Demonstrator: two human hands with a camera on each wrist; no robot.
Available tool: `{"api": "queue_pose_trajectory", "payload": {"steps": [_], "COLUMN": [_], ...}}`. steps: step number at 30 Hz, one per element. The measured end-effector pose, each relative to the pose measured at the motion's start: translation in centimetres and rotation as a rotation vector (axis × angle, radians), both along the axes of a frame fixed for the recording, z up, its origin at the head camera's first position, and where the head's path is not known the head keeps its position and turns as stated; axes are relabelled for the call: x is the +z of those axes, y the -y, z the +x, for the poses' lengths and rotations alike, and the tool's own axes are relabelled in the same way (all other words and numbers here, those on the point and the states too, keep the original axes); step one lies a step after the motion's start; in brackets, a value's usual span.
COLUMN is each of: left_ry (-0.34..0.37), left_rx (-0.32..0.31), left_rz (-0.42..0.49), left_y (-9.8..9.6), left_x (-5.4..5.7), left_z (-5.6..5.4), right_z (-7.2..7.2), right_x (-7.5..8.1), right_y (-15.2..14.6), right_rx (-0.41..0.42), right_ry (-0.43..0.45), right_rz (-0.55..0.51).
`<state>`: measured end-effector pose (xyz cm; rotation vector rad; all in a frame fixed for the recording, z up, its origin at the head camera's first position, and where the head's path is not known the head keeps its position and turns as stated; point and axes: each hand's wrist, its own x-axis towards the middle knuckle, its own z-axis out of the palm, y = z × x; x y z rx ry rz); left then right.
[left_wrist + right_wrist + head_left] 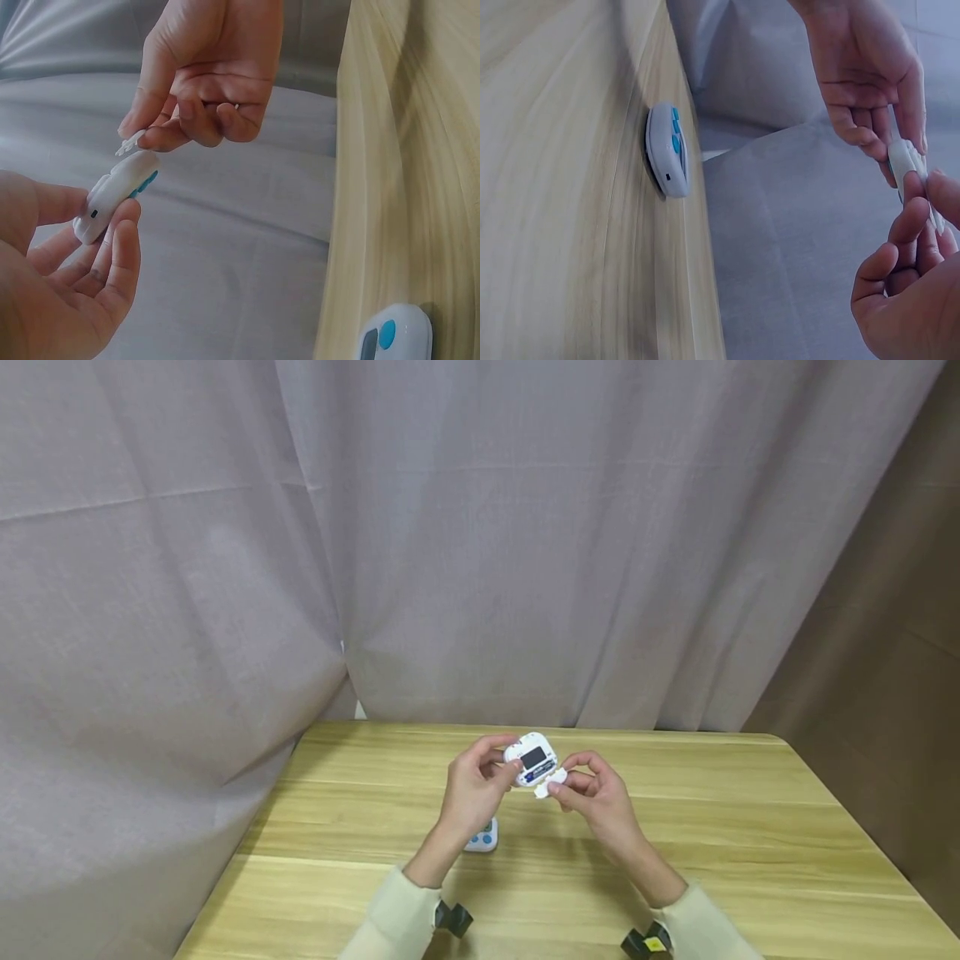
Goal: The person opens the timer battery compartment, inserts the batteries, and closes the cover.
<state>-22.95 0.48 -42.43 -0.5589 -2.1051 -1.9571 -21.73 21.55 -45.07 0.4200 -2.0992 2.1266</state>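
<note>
My left hand [472, 789] grips a small white digital timer [531, 742] by its edge, above the table. Its back faces the head camera, showing a dark rectangle [533, 757] and an uncovered slot with a blue battery [540, 772] in it. Blue buttons [144, 184] show on the timer's other face in the left wrist view. My right hand [606, 806] pinches a thin white battery cover [551, 783] between thumb and fingers, right at the timer's lower edge. In the left wrist view the cover [129, 143] sits just off the timer's end.
A second white timer [660, 146] with blue buttons lies on the wooden table [712, 827], below the left hand and partly covered by it in the head view. Grey curtains [480, 568] hang behind the table and along its left side.
</note>
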Motion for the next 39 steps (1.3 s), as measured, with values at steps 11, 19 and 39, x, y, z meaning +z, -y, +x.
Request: {"api": "queue_pose_trajectory", "payload": {"steps": [11,19,39], "left_ry": [-0.002,-0.008,-0.018], "left_rx": [0.010,0.022,0.037], "left_rz": [-0.016,-0.042,-0.051], "left_y": [-0.1,-0.1,-0.3], "left_x": [-0.1,0.0,0.0], "left_z": [-0.1,-0.1,0.0], "right_z": [-0.1,-0.1,-0.1], "right_x": [0.5,0.6,0.9], "right_y": [1.0,1.4,2.5], "right_rx": [-0.082,-0.114,-0.164], "right_ry": [0.049,0.084,0.133], "right_rz": [-0.018,-0.039,-0.113]}}
